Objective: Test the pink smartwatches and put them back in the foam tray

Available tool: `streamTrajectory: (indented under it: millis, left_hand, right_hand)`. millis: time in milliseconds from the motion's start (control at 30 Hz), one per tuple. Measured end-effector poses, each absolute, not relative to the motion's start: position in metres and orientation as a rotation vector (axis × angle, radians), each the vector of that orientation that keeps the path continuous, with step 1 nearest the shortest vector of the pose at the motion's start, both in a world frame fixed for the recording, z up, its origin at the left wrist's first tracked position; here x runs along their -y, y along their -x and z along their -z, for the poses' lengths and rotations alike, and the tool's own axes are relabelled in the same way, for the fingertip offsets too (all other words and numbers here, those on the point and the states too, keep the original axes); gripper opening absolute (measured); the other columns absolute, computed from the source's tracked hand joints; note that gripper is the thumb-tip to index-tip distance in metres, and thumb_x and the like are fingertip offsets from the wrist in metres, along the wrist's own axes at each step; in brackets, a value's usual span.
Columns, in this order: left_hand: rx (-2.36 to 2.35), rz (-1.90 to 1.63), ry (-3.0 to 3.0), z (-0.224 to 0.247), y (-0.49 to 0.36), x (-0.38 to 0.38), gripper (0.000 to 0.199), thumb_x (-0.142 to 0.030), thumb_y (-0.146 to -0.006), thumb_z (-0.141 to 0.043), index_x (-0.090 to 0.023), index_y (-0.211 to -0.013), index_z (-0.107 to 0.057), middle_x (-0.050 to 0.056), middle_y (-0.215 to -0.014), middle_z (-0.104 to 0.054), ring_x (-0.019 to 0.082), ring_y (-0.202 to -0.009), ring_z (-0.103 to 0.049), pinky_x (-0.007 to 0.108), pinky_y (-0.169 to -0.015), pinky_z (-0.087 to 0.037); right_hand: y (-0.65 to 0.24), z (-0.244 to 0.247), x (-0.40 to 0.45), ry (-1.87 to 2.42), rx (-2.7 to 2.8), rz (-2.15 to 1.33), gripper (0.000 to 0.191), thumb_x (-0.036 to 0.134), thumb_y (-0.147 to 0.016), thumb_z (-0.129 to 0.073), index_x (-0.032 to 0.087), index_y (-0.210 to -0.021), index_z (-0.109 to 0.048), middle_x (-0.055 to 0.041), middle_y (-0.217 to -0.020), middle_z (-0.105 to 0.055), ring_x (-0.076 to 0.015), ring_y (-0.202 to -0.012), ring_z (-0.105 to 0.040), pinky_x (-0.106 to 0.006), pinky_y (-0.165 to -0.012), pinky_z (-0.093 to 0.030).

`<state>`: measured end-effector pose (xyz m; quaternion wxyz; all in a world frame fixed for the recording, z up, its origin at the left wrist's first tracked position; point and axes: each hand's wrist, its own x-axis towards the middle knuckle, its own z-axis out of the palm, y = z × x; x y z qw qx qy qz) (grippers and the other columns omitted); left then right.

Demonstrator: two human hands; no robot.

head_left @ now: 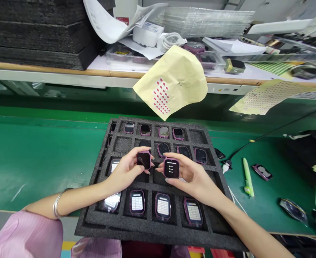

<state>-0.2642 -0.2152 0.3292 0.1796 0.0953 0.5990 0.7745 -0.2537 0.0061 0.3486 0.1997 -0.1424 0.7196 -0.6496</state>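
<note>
Head view — a dark smartwatch body (143,160) is pinched by the left hand (125,171), a lit smartwatch body (171,168) by the right hand (191,175). Each grip is closed on edges only, so a slip could see either dropped onto the foam tray (147,229) and its screen scratched.

The watch (171,168) in your right hand (191,177) shows a heading line above three short rows on its lit screen, but the words are too small for you to read. The dark watch (144,160) in your left hand (125,171) shows no text. The bottom-row watches (163,206) in the foam tray (152,229) show grids of tiny print, also illegible. The red label (122,20) on the white carton (121,9) is unreadable too.
</note>
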Motion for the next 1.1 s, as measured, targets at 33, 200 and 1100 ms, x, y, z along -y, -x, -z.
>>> streamTrajectory:
  millis: [33, 200, 1100]
  left_hand:
    - [-1.693, -2.194, -0.259, -0.330, 0.265, 0.215, 0.046, -0.008, -0.077, -0.054, -0.019, -0.122, -0.052, 0.007, -0.105, -0.063, 0.019, -0.095, -0.061, 0.031, -0.077, -0.056]
    - [-1.684, -2.193, -0.234, -0.333, 0.264, 0.215, 0.046, -0.008, -0.075, -0.055, -0.019, -0.120, -0.053, 0.007, -0.105, -0.062, 0.019, -0.093, -0.061, 0.029, -0.074, -0.055]
    - [-2.205, -1.882, -0.462, -0.332, 0.264, 0.212, 0.038, -0.021, -0.081, -0.061, -0.022, -0.116, -0.047, 0.002, -0.096, -0.054, 0.018, -0.091, -0.054, 0.030, -0.082, -0.043]
  right_hand:
    - [0.253, -0.348, -0.006, 0.483, -2.151, 1.692, 0.048, 0.023, -0.082, -0.068, 0.025, -0.126, -0.051, -0.0088, -0.118, -0.063, -0.0245, -0.110, -0.062, -0.043, -0.097, -0.049]
    - [0.256, -0.349, -0.012, 0.926, -2.705, 0.880, 0.066, 0.033, -0.076, -0.074, 0.024, -0.136, -0.046, -0.0125, -0.135, -0.048, -0.0304, -0.122, -0.047, -0.049, -0.100, -0.043]
    - [0.277, -0.366, -0.063, 0.141, -2.750, 1.740, 0.023, 0.040, -0.081, -0.069, 0.019, -0.090, -0.067, -0.0087, -0.110, -0.068, -0.0272, -0.103, -0.063, -0.038, -0.090, -0.049]
